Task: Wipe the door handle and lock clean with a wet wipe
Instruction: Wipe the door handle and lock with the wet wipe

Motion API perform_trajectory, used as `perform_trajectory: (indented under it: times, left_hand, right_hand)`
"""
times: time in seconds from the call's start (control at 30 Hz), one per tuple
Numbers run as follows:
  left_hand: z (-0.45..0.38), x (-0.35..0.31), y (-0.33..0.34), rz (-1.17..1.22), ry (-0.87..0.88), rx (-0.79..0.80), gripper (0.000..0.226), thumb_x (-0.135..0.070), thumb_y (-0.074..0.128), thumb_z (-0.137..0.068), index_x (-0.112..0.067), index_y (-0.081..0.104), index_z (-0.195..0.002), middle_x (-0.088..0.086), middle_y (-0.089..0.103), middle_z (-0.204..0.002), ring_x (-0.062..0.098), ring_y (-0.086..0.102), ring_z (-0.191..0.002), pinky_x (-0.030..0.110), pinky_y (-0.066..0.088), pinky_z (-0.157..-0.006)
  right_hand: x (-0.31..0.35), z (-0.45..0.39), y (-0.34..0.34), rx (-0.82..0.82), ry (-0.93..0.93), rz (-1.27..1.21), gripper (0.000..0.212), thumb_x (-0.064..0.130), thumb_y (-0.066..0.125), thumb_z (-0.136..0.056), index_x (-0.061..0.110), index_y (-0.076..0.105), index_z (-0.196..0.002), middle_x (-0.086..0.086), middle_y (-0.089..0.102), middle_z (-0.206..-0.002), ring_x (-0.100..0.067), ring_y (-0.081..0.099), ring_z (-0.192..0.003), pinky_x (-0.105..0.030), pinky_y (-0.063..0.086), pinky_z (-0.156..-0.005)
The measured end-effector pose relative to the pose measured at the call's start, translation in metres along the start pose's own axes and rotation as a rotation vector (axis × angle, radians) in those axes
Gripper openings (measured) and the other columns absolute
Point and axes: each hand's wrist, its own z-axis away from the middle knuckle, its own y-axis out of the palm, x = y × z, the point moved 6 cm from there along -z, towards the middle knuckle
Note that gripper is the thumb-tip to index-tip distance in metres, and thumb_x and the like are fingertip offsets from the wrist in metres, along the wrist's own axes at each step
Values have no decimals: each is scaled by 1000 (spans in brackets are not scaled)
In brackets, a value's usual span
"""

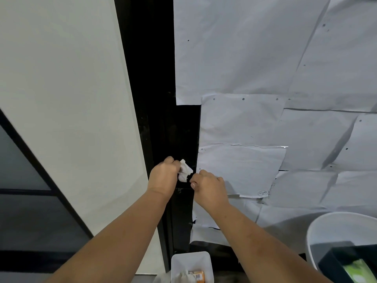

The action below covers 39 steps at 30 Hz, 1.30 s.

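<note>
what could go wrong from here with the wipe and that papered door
1. The left hand grips only a crumpled wet wipe, so little of its surface may meet the black door strip, and the dark handle and lock, hard to make out here, could be missed.
2. The right hand sits at the edge of the taped paper sheets; damp rubbing nearby might wet or tear them.

Dim, cool and even indoor light, with no glare. The black door frame [155,99] is crushed to near featureless dark. Soft shadows fall along creases in the paper sheets [255,58]. Wide-angle bending slants straight edges toward the sides. Mild softness overall; the white bin [318,227] at the corner is blurred
</note>
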Motion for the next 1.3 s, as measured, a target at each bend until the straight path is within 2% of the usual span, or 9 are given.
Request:
perform_trajectory:
  times: [0.13, 0.23, 0.33, 0.5, 0.7, 0.87, 1.07, 1.2, 1.3]
  left_hand:
    - [3, 11, 2, 103, -191, -53, 12, -6, 61, -89, -7, 64, -100, 9, 64, -96, 21, 65, -78, 24, 44, -62]
    - [10, 18, 6, 78, -272, -83, 17, -10, 49, -97, -5, 65, -94, 7, 68, -89, 20, 64, -76, 26, 48, -65]
    - [8, 17, 7, 53, -253, -132, 18, -14, 51, -96, -8, 65, -86, 4, 61, -77, 18, 54, -69, 29, 43, -63]
    - [8, 5, 9, 49, -110, -52, 17, 3, 71, -75, -8, 68, -87, 8, 59, -83, 17, 54, -59, 25, 45, -51]
    - [1, -5, 8, -52, 158, -61, 35, 3, 83, -57, -12, 72, -87, 4, 60, -92, 21, 56, -75, 27, 50, -52]
    - [3, 2, 1, 66, -73, -173, 19, 1, 63, -85, -13, 72, -94, 6, 62, -93, 23, 61, -76, 27, 45, -61]
    - [2, 13, -1, 8, -244, -85, 17, -14, 52, -96, -5, 67, -92, 10, 65, -88, 22, 63, -77, 25, 41, -60]
    - [11, 13, 2, 146, -335, -137, 27, -16, 53, -93, -6, 54, -69, 8, 57, -63, 18, 53, -53, 24, 36, -46]
    - [23, 14, 5, 289, -352, -227, 27, -13, 54, -91, 1, 60, -70, 8, 53, -63, 14, 46, -48, 21, 31, -44]
  right_hand:
    - [1, 1, -1, 13, 12, -8, 22, 15, 46, -91, 24, 63, -102, 2, 55, -94, -20, 54, -88, -31, 28, -73]
    - [2, 2, -2, 17, 6, -16, 22, 16, 45, -92, 23, 63, -101, 1, 55, -94, -21, 54, -88, -31, 30, -73]
    - [2, 2, -2, 22, 12, -22, 21, 15, 45, -92, 23, 63, -100, 1, 54, -93, -20, 53, -86, -31, 30, -74]
    - [2, 3, -2, 16, 20, -15, 21, 13, 46, -90, 23, 63, -98, 5, 45, -86, -21, 53, -84, -31, 30, -73]
    - [2, 3, -3, 7, 13, -29, 22, 16, 45, -92, 22, 63, -104, 1, 55, -93, -21, 53, -85, -32, 31, -74]
    - [0, 3, -2, 19, 21, -39, 22, 18, 45, -94, 23, 63, -106, 0, 55, -96, -22, 54, -89, -33, 32, -76]
    - [0, 3, -1, 28, 23, -35, 23, 18, 44, -94, 22, 64, -103, 1, 55, -96, -22, 55, -89, -32, 31, -77]
    - [1, 4, -2, 38, 18, -37, 22, 19, 43, -94, 24, 63, -104, 1, 55, -96, -21, 55, -88, -34, 35, -78]
    - [1, 3, -2, 42, 16, -42, 22, 19, 44, -94, 24, 63, -103, 1, 55, -95, -21, 55, -88, -34, 34, -78]
